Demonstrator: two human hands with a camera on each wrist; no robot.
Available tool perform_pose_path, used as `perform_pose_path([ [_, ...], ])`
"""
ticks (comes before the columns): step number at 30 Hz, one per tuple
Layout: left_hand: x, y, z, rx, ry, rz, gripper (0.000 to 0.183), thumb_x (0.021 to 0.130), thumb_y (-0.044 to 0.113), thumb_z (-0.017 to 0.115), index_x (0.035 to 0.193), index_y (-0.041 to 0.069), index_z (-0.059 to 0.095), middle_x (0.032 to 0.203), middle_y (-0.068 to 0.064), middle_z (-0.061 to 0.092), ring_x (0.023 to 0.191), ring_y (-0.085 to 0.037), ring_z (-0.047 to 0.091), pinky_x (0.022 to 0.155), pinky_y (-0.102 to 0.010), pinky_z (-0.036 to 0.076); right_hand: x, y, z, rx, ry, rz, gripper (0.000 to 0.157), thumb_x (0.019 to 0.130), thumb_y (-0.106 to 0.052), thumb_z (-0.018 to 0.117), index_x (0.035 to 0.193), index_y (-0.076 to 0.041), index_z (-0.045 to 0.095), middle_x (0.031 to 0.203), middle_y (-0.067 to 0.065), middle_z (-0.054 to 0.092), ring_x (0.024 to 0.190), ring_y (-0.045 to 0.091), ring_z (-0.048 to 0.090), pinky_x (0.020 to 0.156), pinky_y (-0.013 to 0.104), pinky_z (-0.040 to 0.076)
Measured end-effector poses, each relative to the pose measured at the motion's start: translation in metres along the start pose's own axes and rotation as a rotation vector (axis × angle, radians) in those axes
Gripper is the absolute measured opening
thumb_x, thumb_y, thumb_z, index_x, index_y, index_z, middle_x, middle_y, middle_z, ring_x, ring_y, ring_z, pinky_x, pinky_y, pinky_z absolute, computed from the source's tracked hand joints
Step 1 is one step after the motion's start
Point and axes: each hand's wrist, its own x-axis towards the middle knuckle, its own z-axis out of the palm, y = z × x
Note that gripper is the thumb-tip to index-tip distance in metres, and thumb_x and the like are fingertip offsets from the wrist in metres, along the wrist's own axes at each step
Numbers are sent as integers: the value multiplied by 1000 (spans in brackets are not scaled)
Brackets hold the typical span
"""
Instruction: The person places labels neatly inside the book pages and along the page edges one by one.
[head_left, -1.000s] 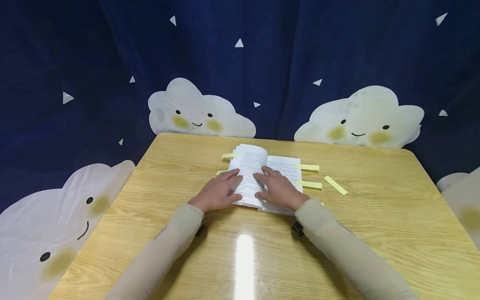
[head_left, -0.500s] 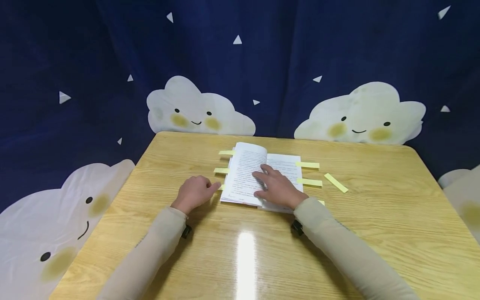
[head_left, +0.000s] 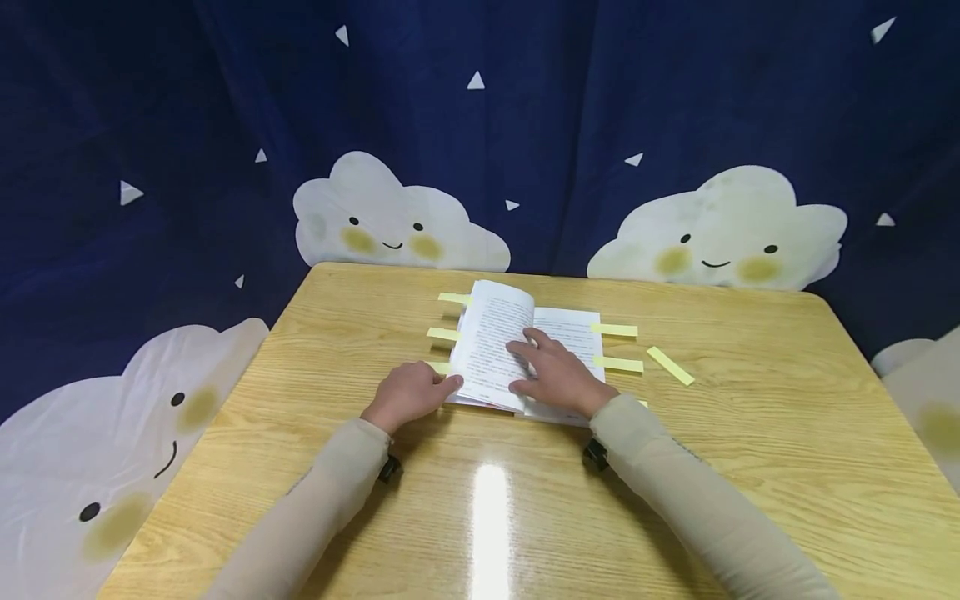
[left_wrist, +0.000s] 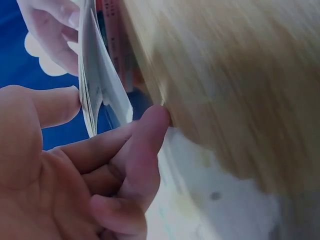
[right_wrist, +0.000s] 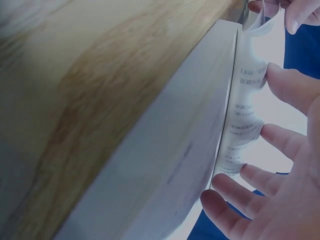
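Note:
An open book (head_left: 491,342) with printed white pages lies on the wooden table in the head view. My left hand (head_left: 408,393) pinches the lower left corner of its left-hand pages, thumb on top and fingers curled beneath. In the left wrist view, those pages (left_wrist: 90,75) stand on edge between the thumb and fingers. My right hand (head_left: 558,375) rests with spread fingers across the inner part of the book; its fingertips touch the curved page (right_wrist: 245,115) in the right wrist view. Yellow sticky strips (head_left: 442,334) stick out from the left edge, and others (head_left: 621,365) from the right.
A loose yellow strip (head_left: 671,367) lies on the table to the right of the book. The wooden table (head_left: 750,433) ends at the back against a dark blue curtain (head_left: 555,100) printed with clouds.
My left hand went off the page to the left, then came back right and took hold of the lower left page corner, lifting those pages a little. My right hand stays in place.

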Motion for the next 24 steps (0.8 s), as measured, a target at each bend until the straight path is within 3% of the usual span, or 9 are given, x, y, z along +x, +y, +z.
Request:
perform_pose_path([
  [2,0,2,0,-4,-11,1,58,96,55,53,53,16,46,48,6,31,46,-9,25,45,-24,20,0,0,0,1,2,1,65,93,-36,68,150,-16,44,162,22,27,143,45,37,113,58,37],
  [5,-1,3,1,-20,8,16,59,96,51,56,50,19,38,48,7,28,47,-9,23,46,-24,18,-1,1,1,2,14,0,65,93,-36,69,149,-15,45,160,23,29,144,44,38,113,57,37],
  [10,-4,3,4,-63,167,63,54,94,40,64,51,20,36,49,8,26,48,-8,21,47,-22,16,-1,4,1,-5,90,-30,64,90,-33,72,146,-11,49,156,21,39,141,41,43,111,54,41],
  [16,-7,10,5,-145,314,131,44,93,35,67,54,20,51,47,9,37,47,-7,28,49,-23,23,-2,7,0,0,181,-84,58,90,-28,72,141,-6,55,149,21,48,135,40,49,110,52,43],
  [24,-11,23,6,-215,380,242,24,91,27,70,70,15,72,62,5,71,48,-2,50,48,-21,33,-3,5,-2,137,238,-156,51,93,-26,69,139,-6,57,142,23,52,130,38,54,106,53,45],
])
